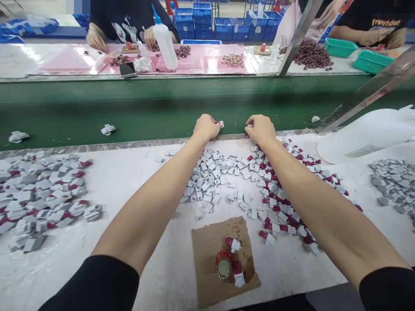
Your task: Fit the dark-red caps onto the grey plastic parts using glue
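My left hand [206,126] reaches to the near edge of the green belt [155,108]. Its fingers are closed on a small white-and-dark-red plastic part [221,124]. To the right of it, my right hand [262,128] is also closed, pinching a small whitish piece [250,125] mostly hidden by the fingers. Below my hands lie a pile of small white plastic pieces [207,170] and a spread of white-and-dark-red parts [282,194], partly covered by my right forearm. Nearest me, a cardboard piece [207,259] carries a red cap [223,263] and two white-and-dark-red parts [239,276].
A heap of similar parts [48,190] lies on the left. On the right are a large white bottle [369,134], grey pieces [395,185] and a slanting metal post [353,103]. Beyond the belt, people's hands [96,39] work near a squeeze bottle [166,45].
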Action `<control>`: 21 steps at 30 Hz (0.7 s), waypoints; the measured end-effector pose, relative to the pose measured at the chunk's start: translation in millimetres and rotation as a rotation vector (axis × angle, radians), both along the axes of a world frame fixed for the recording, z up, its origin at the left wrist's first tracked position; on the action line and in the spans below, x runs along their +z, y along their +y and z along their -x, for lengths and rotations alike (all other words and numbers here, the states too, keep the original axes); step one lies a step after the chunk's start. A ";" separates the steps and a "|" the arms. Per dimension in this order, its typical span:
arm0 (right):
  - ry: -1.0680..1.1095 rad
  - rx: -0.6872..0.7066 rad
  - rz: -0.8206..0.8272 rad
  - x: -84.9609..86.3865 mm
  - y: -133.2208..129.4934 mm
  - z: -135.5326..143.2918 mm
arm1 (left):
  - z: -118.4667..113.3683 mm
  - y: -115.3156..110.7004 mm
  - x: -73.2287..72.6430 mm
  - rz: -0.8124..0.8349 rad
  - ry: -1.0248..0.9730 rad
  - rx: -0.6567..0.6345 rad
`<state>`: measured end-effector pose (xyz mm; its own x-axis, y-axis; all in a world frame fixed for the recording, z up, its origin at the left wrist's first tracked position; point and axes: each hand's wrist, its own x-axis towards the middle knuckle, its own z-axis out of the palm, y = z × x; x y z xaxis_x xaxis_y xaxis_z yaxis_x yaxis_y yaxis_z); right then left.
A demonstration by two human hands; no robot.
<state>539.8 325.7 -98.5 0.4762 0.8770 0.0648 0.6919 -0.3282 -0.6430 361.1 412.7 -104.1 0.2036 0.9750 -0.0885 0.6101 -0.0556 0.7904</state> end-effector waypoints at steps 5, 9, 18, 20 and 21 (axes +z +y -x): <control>0.211 0.109 -0.137 12.8 -32.3 19.4 | 12.5 -34.7 16.5 -0.112 -0.039 -0.057; 0.571 0.205 -0.248 23.6 -89.0 41.2 | 33.5 -94.8 40.3 -0.111 -0.321 -0.404; 0.800 0.220 -0.235 39.1 -193.2 70.0 | 76.3 -189.1 46.8 0.034 -0.449 -0.442; 0.713 0.293 -0.248 41.1 -214.0 74.7 | 84.9 -205.6 49.7 0.153 -0.466 -0.416; 0.638 0.336 -0.263 41.5 -224.7 77.6 | 89.0 -214.3 51.6 0.237 -0.493 -0.403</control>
